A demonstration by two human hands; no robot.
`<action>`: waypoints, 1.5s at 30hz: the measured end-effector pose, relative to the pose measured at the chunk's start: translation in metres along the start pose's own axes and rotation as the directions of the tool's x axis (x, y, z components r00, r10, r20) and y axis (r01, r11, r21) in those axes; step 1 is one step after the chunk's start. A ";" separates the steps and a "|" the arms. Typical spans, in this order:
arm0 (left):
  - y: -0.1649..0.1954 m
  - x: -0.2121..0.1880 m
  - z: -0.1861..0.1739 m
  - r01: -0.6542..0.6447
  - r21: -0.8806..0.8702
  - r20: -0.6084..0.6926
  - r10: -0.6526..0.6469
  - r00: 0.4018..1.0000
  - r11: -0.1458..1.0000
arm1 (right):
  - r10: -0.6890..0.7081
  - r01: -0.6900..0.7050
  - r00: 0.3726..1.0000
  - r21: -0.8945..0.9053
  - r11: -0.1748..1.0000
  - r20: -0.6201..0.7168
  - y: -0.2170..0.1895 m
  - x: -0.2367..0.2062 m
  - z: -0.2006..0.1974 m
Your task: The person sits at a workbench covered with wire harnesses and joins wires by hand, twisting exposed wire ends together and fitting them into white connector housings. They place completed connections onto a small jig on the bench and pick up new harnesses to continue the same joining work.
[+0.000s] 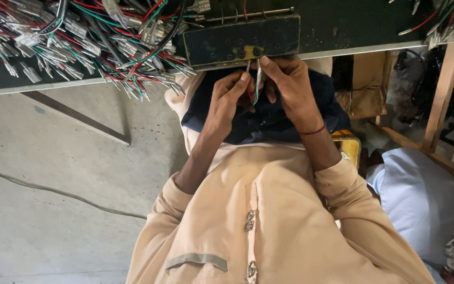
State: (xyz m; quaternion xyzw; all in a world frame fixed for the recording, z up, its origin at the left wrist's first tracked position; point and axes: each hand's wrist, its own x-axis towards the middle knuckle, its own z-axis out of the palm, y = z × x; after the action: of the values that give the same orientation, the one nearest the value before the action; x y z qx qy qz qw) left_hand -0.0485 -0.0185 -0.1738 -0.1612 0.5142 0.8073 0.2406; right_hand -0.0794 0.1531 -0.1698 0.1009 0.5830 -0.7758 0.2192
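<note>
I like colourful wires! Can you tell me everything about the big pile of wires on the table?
The pile of wires lies tangled on the dark green table, at its left end. The wires are thin and look plastic-coated, in red, green, black and white. Many end in small whitish connectors, and some tips stick out past the table's edge. It lies apart from both hands; the left hand and right hand pinch a few separate wires below a dark block.

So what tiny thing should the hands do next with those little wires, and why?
Probably bring the two wire ends together. The left hand and right hand each pinch thin wires just below the dark block at the bench edge, with the metal tips close but seemingly apart. The big wire bundle lies untouched to the left.
</note>
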 end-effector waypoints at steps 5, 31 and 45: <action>-0.011 0.008 0.005 -0.090 -0.027 -0.083 0.087 0.993 0.996 | -0.017 0.013 0.999 -0.139 0.990 -0.028 -0.006 -0.008 0.000; -0.001 -0.029 0.022 -0.144 0.531 -0.423 0.408 0.809 0.835 | 0.049 -0.049 0.995 0.005 0.999 -0.088 0.006 -0.009 0.017; 0.003 -0.027 -0.002 -0.150 0.495 -0.308 0.334 0.891 0.856 | 0.052 -0.056 0.993 -0.029 0.998 -0.105 -0.001 -0.011 0.018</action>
State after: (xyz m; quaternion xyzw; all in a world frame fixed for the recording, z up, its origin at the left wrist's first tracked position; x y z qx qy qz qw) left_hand -0.0279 -0.0272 -0.1590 -0.1870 0.7429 0.6399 0.0610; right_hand -0.0685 0.1389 -0.1593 0.1533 0.6029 -0.7540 0.2110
